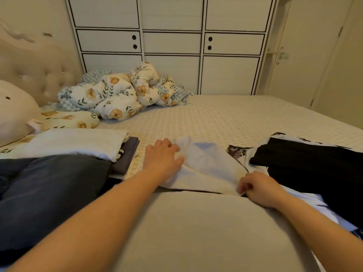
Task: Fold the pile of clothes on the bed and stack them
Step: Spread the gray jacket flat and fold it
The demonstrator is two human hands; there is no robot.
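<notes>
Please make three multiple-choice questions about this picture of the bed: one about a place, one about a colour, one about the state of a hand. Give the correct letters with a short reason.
1. Where does the crumpled floral duvet lie?
A. at the far side of the bed, in front of the wardrobe
B. on the floor
C. on the person's lap

2. What colour is the garment between the two hands?
A. red
B. pale blue-white
C. bright green

3. What does the right hand do?
A. lies flat with straight fingers
B. pinches the garment's edge with curled fingers
C. hangs off the bed

Answers:
1 A, it is heaped on the bed near the wardrobe.
2 B, the cloth looks pale blue-white.
3 B, its fingers curl on the cloth edge, while the left hand rests on the garment's other side.
</notes>
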